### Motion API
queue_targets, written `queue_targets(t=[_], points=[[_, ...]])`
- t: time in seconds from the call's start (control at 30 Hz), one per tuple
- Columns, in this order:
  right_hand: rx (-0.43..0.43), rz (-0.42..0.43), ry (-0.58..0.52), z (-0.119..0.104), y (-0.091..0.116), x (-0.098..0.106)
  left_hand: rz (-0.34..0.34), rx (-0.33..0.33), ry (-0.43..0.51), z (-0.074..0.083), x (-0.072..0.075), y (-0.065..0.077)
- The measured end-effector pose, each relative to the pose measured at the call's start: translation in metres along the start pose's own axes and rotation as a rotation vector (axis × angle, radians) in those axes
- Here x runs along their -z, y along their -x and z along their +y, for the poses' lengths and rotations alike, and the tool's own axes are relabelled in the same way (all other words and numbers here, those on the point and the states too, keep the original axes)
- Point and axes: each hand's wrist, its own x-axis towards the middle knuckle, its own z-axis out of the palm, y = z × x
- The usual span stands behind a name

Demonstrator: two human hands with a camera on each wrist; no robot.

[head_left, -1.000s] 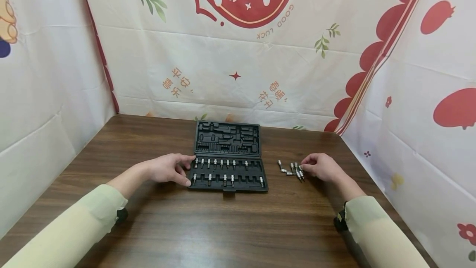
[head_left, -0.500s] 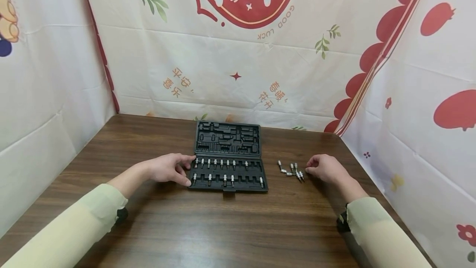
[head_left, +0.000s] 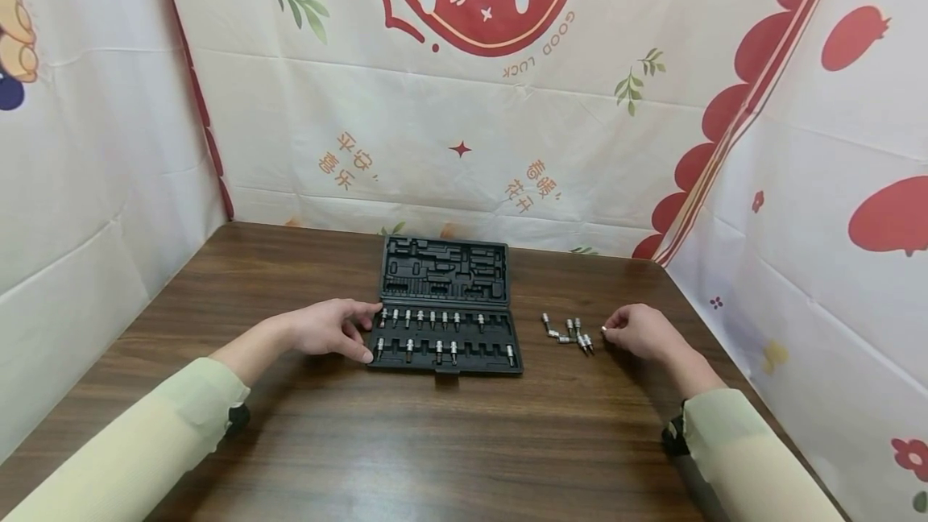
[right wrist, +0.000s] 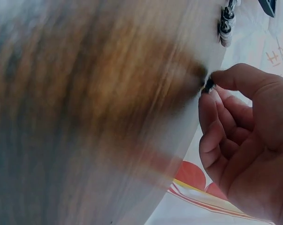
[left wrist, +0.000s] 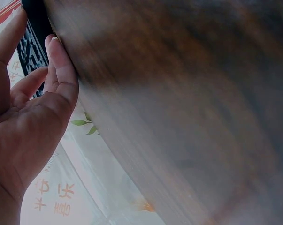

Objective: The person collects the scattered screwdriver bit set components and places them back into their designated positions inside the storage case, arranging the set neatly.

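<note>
A black plastic tool case (head_left: 444, 365) lies unfolded on the table, with several silver bit sockets (head_left: 438, 351) seated in two rows in its near half. My left hand (head_left: 328, 329) touches the case's left edge, thumb near the front corner and a finger by the hinge. In the left wrist view its fingers (left wrist: 61, 65) look fairly straight. To the right of the case, my right hand (head_left: 641, 333) pinches a small bit socket (right wrist: 209, 85) between thumb and index finger. Most of that socket is hidden by the fingertips. Just left of this hand lie several loose bit sockets (head_left: 569, 327).
The case's lid (head_left: 444, 268) is folded back flat, its moulded recesses facing up. Some slots in the near half hold no socket. A brown wood-grain table (head_left: 435, 441) spans the space, bounded by a printed cloth (head_left: 428, 103) at the back and sides.
My right hand has drawn back to the right from the loose sockets, and a white-silver tip now shows at its fingertips. The left hand and the case have stayed put.
</note>
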Motion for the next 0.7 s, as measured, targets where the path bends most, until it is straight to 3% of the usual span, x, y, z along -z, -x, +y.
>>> queue_targets(t=[0.33,0.7], points=[[0.022,0.07,-0.06,0.0001,0.0009,0.0011,0.003,0.001,-0.004,-0.0003,0.0,0.0003],[0.09,0.224,-0.099,-0.0083,-0.0009,0.0005,0.001,-0.005,-0.005,-0.001,-0.0001,0.0006]])
